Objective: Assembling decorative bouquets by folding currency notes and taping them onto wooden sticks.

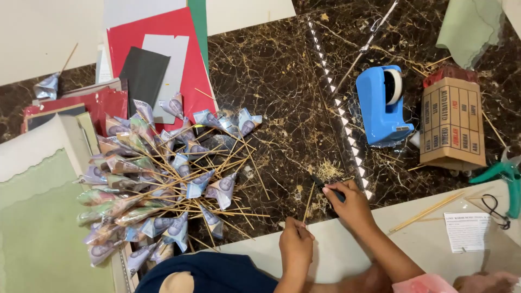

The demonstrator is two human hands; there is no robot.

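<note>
My left hand [296, 243] pinches the lower end of a thin wooden skewer [309, 202] that stands up from a white board [347, 255]. My right hand [354, 204] is closed around a small dark cutter [324, 188], whose tip sits beside the skewer's upper end. A little heap of wood shavings [328, 171] lies just beyond on the dark marble floor [282, 81]. To the left is a big pile of folded banknote cones on skewers [163, 184].
A blue tape dispenser [382, 106] and a brown cardboard box [453, 122] stand at the right, with green-handled pliers [504, 176] by the edge. Loose skewers [426, 211] and a printed slip [465, 232] lie on the board. Red, grey and green paper sheets [163, 43] cover the left.
</note>
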